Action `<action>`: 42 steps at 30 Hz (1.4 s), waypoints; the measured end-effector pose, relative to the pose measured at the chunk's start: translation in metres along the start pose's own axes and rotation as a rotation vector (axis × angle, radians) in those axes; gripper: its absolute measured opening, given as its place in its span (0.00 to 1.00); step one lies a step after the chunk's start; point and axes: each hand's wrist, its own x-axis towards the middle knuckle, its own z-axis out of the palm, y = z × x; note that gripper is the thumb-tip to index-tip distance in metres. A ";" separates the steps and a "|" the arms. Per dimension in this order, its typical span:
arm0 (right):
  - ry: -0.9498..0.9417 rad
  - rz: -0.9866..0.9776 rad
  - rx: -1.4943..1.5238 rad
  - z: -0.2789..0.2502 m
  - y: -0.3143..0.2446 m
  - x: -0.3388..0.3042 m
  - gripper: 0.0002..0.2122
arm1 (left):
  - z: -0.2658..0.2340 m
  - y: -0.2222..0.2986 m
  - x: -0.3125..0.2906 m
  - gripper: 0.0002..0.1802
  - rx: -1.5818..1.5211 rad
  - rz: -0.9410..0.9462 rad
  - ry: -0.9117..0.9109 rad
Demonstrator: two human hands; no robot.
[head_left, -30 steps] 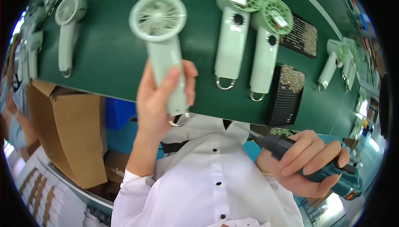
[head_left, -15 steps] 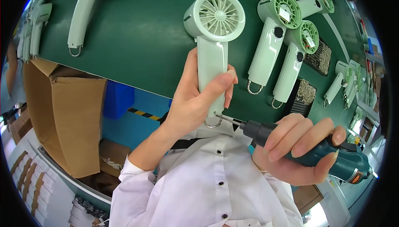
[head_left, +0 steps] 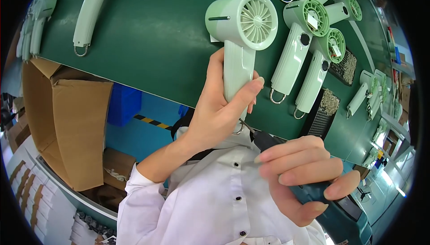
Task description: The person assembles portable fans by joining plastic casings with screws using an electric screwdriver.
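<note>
My left hand (head_left: 219, 106) is wrapped round the handle of a pale green handheld fan (head_left: 239, 65), its round grille up and turned to the right. A metal loop hangs at the handle's lower end. My right hand (head_left: 300, 173) grips a dark teal electric screwdriver (head_left: 316, 193) with a black nose. Its thin bit reaches the lower end of the fan handle, beside the loop; whether a screw sits at the tip is too small to tell. To the right, two similar fans (head_left: 291, 59) lie on the green table, their grille ends carrying small white pieces.
Two black trays of small screws (head_left: 329, 104) sit at the right of the green table (head_left: 148, 34). More fans (head_left: 92, 16) lie at the left, far right and back. An open cardboard box (head_left: 83, 133) stands below the table's left edge, near a blue bin (head_left: 123, 106).
The fan has turned, showing more of its side, and shifted slightly right. The screwdriver's body has swung downward and toward me, its bit staying at the handle's end.
</note>
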 end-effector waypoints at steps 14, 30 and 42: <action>-0.055 -0.005 0.076 -0.030 -0.009 -0.002 0.16 | 0.005 0.001 0.002 0.21 -0.016 -0.073 -0.020; 0.602 0.093 -0.605 -0.164 -0.077 -0.015 0.11 | 0.003 0.046 -0.030 0.27 0.974 -0.045 0.022; 0.498 0.108 -0.579 -0.179 -0.078 -0.025 0.09 | 0.052 0.027 -0.024 0.26 1.275 -0.184 -0.522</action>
